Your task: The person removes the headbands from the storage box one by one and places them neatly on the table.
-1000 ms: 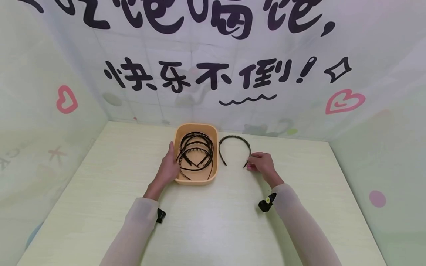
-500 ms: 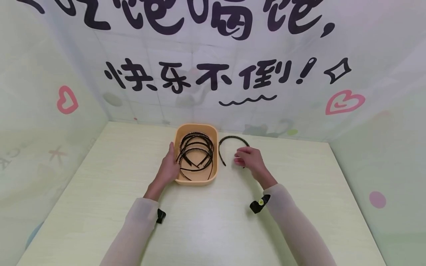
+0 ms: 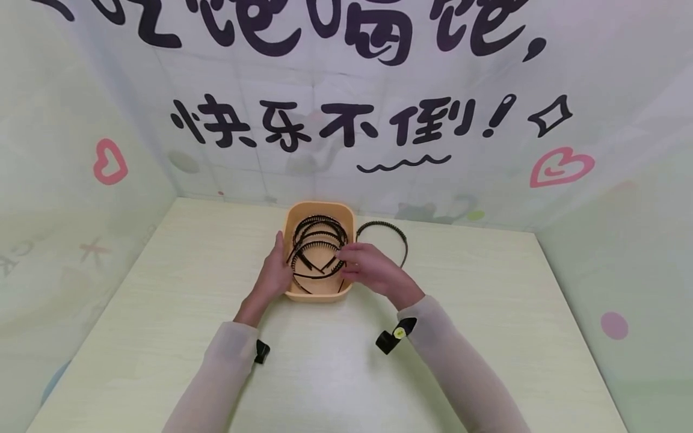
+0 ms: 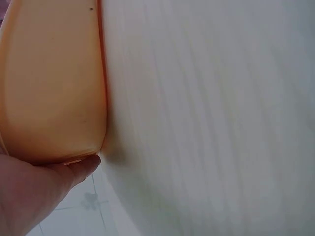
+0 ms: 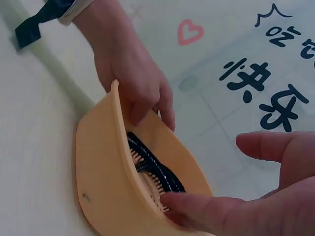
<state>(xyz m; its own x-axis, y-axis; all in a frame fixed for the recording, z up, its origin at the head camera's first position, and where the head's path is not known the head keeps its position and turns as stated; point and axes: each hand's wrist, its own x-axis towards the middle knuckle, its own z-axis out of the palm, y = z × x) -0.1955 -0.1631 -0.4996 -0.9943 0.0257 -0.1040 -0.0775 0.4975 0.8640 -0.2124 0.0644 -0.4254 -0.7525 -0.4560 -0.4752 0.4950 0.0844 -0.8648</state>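
Observation:
An orange plastic bin (image 3: 320,297) holds several black toothed headbands (image 3: 318,243), lying overlapped. My left hand (image 3: 274,270) grips the bin's left wall; in the right wrist view its fingers (image 5: 140,110) hook over the rim to the inside. Across the right rim reaches my right hand (image 3: 379,273), its fingertips over the headbands inside. Thumb and fingers stand apart in the right wrist view, with nothing seen between them; whether a fingertip touches a headband is unclear. Another black headband (image 3: 382,224) lies on the table right of the bin, partly behind the right hand.
The bin stands on a pale wood-grain table (image 3: 335,367) near the back wall (image 3: 303,162), which carries large black lettering. Side panels (image 3: 639,270) enclose the table left and right. Each wrist wears a small black camera (image 3: 387,341).
My right hand has released the headband on the table and moved left to the bin. That headband stays in place. My left hand and the bin have not moved.

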